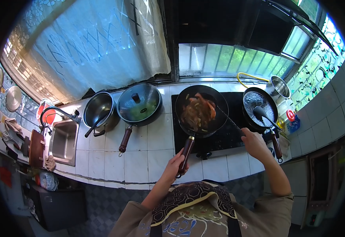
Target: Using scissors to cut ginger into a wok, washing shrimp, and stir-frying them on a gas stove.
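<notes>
My left hand (pixel 176 166) grips the dark wooden handle (pixel 187 155) of a black wok (pixel 222 103) on the left part of the black cooktop (pixel 237 121). Sliced food (pixel 197 114), brown with orange-red pieces, lies in this wok. My right hand (pixel 255 145) is closed around the dark handle of a cooking utensil (pixel 233 124), whose shaft reaches over the wok's right side; its working end is hard to make out. To the right, a second pan (pixel 246 117) contains a bubbly-looking liquid and a black ladle (pixel 260 112).
Left of the cooktop stand a glass-lidded pan (pixel 153 102) and a steel pot (pixel 110 126) with a black ladle. A steel sink (pixel 63 142) is farther left. At the back right are a metal pot (pixel 279 87), a yellow hose (pixel 250 76) and a red-capped container (pixel 290 115).
</notes>
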